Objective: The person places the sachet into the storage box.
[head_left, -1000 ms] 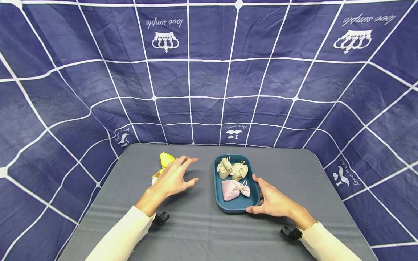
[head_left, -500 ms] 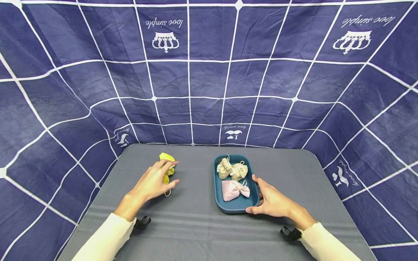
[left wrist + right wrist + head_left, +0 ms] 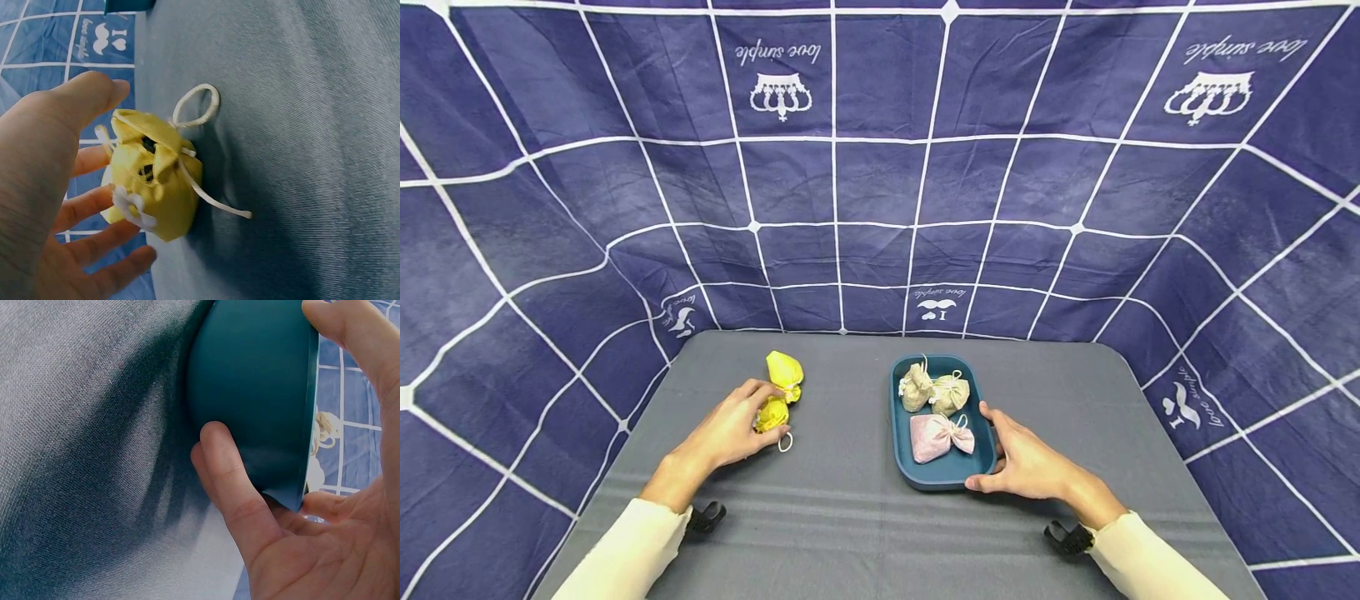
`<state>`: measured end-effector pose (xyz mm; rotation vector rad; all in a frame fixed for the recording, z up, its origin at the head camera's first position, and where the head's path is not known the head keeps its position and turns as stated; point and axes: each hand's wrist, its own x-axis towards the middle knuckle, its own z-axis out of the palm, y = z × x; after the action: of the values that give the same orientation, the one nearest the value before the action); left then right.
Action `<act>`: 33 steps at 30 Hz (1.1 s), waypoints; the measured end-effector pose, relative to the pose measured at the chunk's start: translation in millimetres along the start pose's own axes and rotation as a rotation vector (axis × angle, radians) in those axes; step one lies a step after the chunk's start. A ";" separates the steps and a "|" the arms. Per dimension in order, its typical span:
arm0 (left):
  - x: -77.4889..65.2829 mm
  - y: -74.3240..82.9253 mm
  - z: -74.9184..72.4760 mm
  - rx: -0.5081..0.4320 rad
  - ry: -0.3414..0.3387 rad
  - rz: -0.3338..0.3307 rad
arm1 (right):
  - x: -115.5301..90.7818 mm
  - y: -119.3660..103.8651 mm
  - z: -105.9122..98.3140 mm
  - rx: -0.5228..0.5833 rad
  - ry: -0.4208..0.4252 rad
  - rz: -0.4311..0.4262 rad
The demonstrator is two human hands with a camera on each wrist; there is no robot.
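It's a booth [image 3: 1300,308]: gridded cloth [image 3: 880,183] (print [image 3: 781,92] inverted) walls the grey table [image 3: 850,533].

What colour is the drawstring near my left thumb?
The drawstring on that yellow pouch is off-white, best seen in the left wrist view.

I get an open lane over grey cloth [image 3: 842,425] between left hand [image 3: 722,429] and blue tray [image 3: 936,481], cord loop [image 3: 216,103] poking into its left edge; nearer yellow bag [image 3: 771,414] sits between thumb and fingers, farther yellow bag [image 3: 784,367] blocks just beyond. Right hand [image 3: 1026,458] bars the tray's right side. Inside, beige bags [image 3: 951,393] crowd the far half, pink bag [image 3: 929,437] the middle, I see bare floor in front. Backdrop [image 3: 880,187] walls off the far edge
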<state>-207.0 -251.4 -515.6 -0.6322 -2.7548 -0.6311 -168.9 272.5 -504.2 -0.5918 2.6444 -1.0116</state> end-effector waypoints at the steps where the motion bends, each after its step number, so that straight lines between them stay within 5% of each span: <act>1: -0.6 1.0 -0.7 0.003 -0.020 -0.013 | 0.0 0.2 0.0 -0.001 0.000 0.000; 21: -3.6 10.0 -1.2 0.043 -0.133 -0.125 | 1.8 2.5 1.1 -0.005 -0.011 0.023; 27: -4.4 9.6 0.8 0.174 -0.070 -0.010 | 1.8 2.8 -0.5 0.018 -0.023 0.030; 33: -1.5 8.5 7.1 0.190 -0.058 0.113 | 2.1 11.4 1.3 0.031 0.010 -0.074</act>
<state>-202.8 -241.8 -519.3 -0.7664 -2.7641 -0.3266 -173.4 278.5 -513.1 -0.6843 2.6279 -1.0774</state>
